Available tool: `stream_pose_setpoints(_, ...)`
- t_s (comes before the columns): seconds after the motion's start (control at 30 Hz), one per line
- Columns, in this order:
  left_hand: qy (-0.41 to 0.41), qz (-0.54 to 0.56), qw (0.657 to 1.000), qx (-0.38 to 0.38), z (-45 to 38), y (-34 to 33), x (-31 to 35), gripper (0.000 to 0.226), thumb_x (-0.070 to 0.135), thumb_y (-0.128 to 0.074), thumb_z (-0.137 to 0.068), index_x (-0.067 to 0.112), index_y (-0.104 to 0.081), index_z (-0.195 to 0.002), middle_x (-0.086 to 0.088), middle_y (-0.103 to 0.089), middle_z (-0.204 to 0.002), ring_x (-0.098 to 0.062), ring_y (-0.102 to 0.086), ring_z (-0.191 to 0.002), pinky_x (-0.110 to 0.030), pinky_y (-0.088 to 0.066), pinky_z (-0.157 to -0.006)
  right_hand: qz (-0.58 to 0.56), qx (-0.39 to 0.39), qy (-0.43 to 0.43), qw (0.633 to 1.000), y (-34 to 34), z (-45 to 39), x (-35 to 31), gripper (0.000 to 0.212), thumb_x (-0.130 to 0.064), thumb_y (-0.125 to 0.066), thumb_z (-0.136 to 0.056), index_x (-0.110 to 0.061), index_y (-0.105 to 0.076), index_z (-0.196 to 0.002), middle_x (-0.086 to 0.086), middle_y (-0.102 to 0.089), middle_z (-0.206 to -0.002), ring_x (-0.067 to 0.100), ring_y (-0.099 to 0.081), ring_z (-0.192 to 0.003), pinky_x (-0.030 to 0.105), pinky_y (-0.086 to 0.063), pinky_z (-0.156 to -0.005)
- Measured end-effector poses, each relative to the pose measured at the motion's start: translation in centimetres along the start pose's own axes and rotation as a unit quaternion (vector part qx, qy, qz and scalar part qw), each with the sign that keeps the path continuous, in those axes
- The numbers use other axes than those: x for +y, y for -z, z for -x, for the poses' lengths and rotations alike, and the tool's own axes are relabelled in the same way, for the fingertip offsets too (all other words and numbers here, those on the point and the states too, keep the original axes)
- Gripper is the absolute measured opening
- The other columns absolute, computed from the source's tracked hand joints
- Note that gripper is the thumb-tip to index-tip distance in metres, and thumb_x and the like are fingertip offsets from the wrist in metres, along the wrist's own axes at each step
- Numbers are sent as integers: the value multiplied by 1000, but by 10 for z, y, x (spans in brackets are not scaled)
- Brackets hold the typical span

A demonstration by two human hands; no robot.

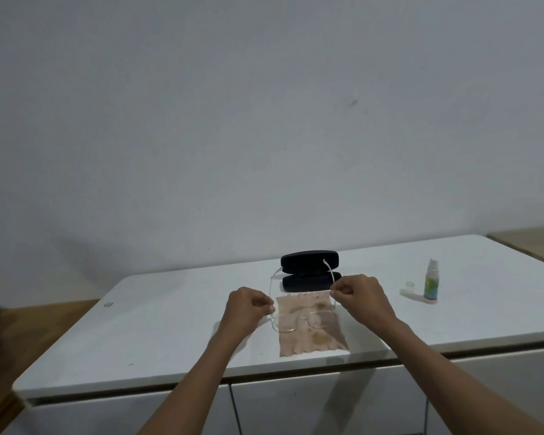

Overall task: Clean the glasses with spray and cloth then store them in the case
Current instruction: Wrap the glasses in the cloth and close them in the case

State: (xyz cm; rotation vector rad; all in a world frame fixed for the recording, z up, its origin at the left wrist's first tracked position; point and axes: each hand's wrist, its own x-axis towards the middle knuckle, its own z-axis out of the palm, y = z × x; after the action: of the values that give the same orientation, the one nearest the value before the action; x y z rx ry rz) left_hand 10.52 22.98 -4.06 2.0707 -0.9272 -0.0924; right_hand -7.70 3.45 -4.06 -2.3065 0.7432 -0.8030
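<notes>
Clear-framed glasses [305, 321] hang over a pinkish stained cloth [314, 339], lenses toward me and temples pointing away. My left hand [248, 309] pinches the left temple. My right hand [363, 296] pinches the right temple. Behind the cloth a black glasses case [310, 270] lies open, lid raised. A small spray bottle [431, 282] with a green label stands to the right, and its clear cap [409, 285] sits beside it.
Everything lies on a white cabinet top [170, 334] against a plain wall. A small grey item [108, 304] lies near the left edge. Wooden surfaces flank the cabinet on the left [19, 334] and far right [528, 243].
</notes>
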Motion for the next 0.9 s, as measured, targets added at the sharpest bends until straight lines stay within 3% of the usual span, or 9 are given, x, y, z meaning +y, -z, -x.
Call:
stream_pose_setpoints(0.1,-4,-14,999,-44,-2,4,-4,22,9,-86,-76,11,-80,-98,0,-75,-83,-3,-68,-74,-16,-49,-73,17,-44,-3,999,5,-1,-1,21,-18,-68,-83,-25,-80,-99,-11,-75,-80,9,-70,-80,29,-57,-75)
stream_pose_setpoints(0.23,-31,-84,991,-97,-6,11,-11,36,-2,-77,-78,14,-76,-111,3,-73,-99,-6,-65,-83,-10,-46,-70,25,-73,-3,997,10,-8,6,43,-4,-53,-79,-26,-76,-107,-13,-71,-86,15,-69,-89,33,-57,-78)
stream_pose_setpoints(0.37,-36,-106,991,-80,-15,10,-19,40,-8,-59,-84,13,-75,-114,1,-73,-102,-4,-63,-82,-4,-43,-64,30,-67,-18,997,6,-21,25,35,-3,-57,-86,-21,-80,-105,-7,-72,-83,11,-67,-81,20,-48,-66)
stream_pose_setpoints(0.43,-32,-91,993,-61,-23,6,-19,30,-2,-63,-87,13,-77,-109,3,-73,-95,-1,-62,-75,-5,-43,-64,28,-73,-25,997,4,-30,29,25,-7,-64,-89,-20,-81,-102,-7,-72,-81,12,-68,-81,17,-44,-65)
stream_pose_setpoints(0.5,-32,-77,995,-55,-33,0,-19,20,5,-70,-87,13,-79,-103,4,-72,-88,-2,-64,-73,-13,-49,-69,22,-92,-24,995,2,-39,29,18,-10,-70,-88,-22,-81,-95,-7,-71,-76,9,-68,-77,15,-43,-64)
stream_pose_setpoints(0.57,-23,-62,996,-55,-44,-8,-21,14,13,-76,-86,14,-80,-99,0,-75,-87,-14,-70,-80,-30,-57,-79,37,-118,-12,992,-2,-48,25,19,-12,-73,-86,-30,-77,-79,-11,-64,-63,3,-58,-61,12,-37,-55)
stream_pose_setpoints(0.67,-17,-54,997,-60,-60,-17,-24,11,25,-80,-83,17,-81,-90,-8,-77,-88,-24,-71,-79,-44,-58,-83,74,-138,-10,988,-14,-63,25,21,-19,-74,-82,-31,-73,-65,-6,-67,-62,13,-61,-63,25,-45,-57)
stream_pose_setpoints(0.8,-9,-71,995,-76,-74,-24,-24,14,35,-81,-81,22,-78,-77,-2,-67,-74,-13,-53,-67,-39,-52,-68,138,-147,9,979,-22,-72,23,10,-26,-73,-79,-21,-82,-79,3,-75,-78,23,-69,-76,37,-57,-69)
stream_pose_setpoints(0.9,-13,-64,994,-85,-76,-29,-24,15,31,-86,-77,17,-79,-78,8,-58,-65,-5,-51,-58,-16,-41,-60,143,-155,16,977,-26,-74,23,8,-28,-76,-79,-26,-81,-83,-2,-77,-87,20,-70,-84,39,-59,-77)
